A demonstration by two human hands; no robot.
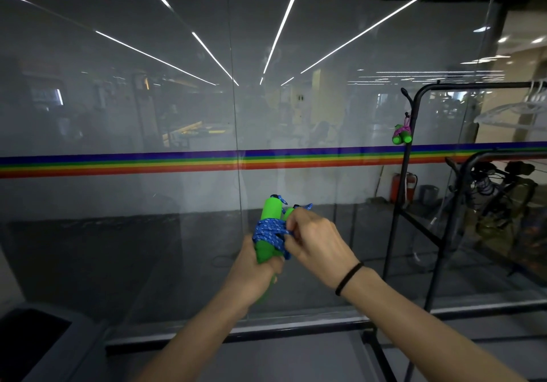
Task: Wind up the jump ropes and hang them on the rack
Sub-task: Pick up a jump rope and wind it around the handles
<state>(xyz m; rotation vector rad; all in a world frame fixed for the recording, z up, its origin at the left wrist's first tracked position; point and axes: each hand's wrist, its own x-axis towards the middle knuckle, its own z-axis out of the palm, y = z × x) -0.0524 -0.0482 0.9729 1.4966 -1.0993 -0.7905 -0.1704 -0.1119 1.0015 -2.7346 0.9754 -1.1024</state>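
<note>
The blue braided jump rope [270, 230] was wound in tight coils around its two bright green foam handles [271, 208], which stood together, tilted slightly toward 11 o'clock, just below the middle of the view. The left hand [251, 267] gripped the lower ends of the handles from beneath, its fingers curled closed around them. The right hand [318, 244] came in from 4 o'clock, and its fingers [293, 225] pinched a strand of the blue cord at the right side of the coil. Short blue ends poked out beside the handle tops. A black elastic band [350, 278] sat on the right wrist.

At 3 o'clock from the hands, well apart from them, stood a black metal rack [479, 85]. A second jump rope [402, 136], with pink cord bundled around green handles, hung from a hook on the rack's left post. White plastic hangers [521, 106] hung from the top bar at its far right.

Behind everything ran a glass wall [118, 85] crossed by a horizontal rainbow stripe [148, 164]. A red fire extinguisher [398, 187] stood beyond the glass, at 6 o'clock from the hanging rope.
</note>
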